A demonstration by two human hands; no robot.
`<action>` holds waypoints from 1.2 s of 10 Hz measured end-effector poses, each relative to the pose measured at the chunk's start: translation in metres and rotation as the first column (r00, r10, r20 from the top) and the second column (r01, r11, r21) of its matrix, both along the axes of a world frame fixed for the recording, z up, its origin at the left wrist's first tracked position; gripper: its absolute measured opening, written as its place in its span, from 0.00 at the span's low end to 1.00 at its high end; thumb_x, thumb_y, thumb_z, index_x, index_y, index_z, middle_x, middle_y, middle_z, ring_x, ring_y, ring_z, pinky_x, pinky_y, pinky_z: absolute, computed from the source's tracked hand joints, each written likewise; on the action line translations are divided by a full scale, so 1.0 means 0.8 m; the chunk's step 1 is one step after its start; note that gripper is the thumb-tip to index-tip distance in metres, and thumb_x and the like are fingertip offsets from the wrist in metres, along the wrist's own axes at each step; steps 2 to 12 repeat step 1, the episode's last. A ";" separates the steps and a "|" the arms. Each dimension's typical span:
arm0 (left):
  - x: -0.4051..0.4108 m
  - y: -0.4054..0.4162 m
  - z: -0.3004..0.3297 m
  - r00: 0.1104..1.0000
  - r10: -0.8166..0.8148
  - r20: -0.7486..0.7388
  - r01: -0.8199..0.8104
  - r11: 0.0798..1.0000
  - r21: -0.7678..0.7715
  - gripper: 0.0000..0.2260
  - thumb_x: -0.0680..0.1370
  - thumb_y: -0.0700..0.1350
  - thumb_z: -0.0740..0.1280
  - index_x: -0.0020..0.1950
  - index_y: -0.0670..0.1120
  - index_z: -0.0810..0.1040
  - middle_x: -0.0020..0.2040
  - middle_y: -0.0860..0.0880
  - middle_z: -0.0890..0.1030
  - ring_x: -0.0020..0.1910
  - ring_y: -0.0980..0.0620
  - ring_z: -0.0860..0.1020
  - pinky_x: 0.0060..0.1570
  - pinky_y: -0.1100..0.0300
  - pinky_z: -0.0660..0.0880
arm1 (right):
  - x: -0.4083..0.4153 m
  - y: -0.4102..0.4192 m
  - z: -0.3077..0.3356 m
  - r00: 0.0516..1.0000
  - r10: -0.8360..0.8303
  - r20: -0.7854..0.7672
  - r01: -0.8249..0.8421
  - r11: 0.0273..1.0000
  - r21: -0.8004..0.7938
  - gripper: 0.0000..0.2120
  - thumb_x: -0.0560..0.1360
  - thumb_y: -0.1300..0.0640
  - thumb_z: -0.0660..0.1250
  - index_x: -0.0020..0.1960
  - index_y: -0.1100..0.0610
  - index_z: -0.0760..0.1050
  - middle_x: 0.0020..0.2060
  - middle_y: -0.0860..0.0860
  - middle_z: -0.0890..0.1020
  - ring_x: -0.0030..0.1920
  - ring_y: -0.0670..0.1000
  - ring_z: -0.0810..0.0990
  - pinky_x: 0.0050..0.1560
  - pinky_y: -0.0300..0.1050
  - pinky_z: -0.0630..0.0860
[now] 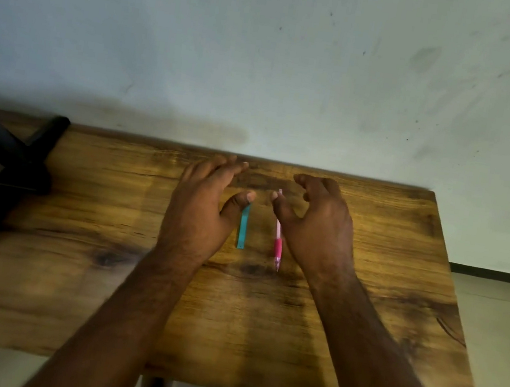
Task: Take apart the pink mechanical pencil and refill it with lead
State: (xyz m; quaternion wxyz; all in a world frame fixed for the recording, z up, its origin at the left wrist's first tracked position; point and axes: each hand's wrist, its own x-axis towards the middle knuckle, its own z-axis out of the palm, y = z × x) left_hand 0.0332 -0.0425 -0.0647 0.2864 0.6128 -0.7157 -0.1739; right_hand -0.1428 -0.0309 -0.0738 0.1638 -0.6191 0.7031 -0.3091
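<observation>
Nearest me I see 2 bare forearms reaching up over the table point(362, 307), a dark-stained wooden top with its near edge just above what looks like my knees.

Further in, the pencil point(278, 244) lies flat on the wood, its length running away from me, the tip toward me and the pink grip section just behind the tip. The paler upper barrel passes under my right thumb, and the far end shows again past it. I cannot tell whether the thumb touches the barrel or only hangs above it.

My right hand point(318, 222) sits over and just right of the pencil, fingers loosely curved and spread, closed on nothing that I can see. The pencil is along the thumb side of that hand, not within the fingers.

Just left of the pencil, and parallel to it, lies a teal case point(243, 229), a slim flat strip. My left hand point(202, 209) is just left of it, fingers straight and stretched forward, the thumb angled across the case's far end; contact is unclear. It holds nothing.

At the far left of the table stands a black stand point(17, 173) with crossed legs. Beyond the table's far edge is a pale, scuffed wall point(297, 68).
</observation>
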 end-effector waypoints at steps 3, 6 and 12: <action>-0.002 0.010 0.022 1.000 0.008 -0.005 -0.008 0.998 -0.067 0.23 0.81 0.54 0.65 0.75 0.49 0.73 0.78 0.51 0.68 0.79 0.48 0.61 0.74 0.47 0.66 | 0.000 0.011 0.024 0.999 -0.004 -0.033 0.000 0.993 -0.116 0.26 0.78 0.45 0.71 0.73 0.54 0.75 0.68 0.53 0.78 0.69 0.55 0.74 0.62 0.44 0.71; -0.002 0.010 0.022 1.000 0.008 -0.005 -0.008 0.998 -0.067 0.23 0.81 0.54 0.65 0.75 0.49 0.73 0.78 0.51 0.68 0.79 0.48 0.61 0.74 0.47 0.66 | 0.000 0.011 0.024 0.999 -0.004 -0.033 0.000 0.993 -0.116 0.26 0.78 0.45 0.71 0.73 0.54 0.75 0.68 0.53 0.78 0.69 0.55 0.74 0.62 0.44 0.71; -0.002 0.010 0.022 1.000 0.008 -0.005 -0.008 0.998 -0.067 0.23 0.81 0.54 0.65 0.75 0.49 0.73 0.78 0.51 0.68 0.79 0.48 0.61 0.74 0.47 0.66 | 0.000 0.011 0.024 0.999 -0.004 -0.033 0.000 0.993 -0.116 0.26 0.78 0.45 0.71 0.73 0.54 0.75 0.68 0.53 0.78 0.69 0.55 0.74 0.62 0.44 0.71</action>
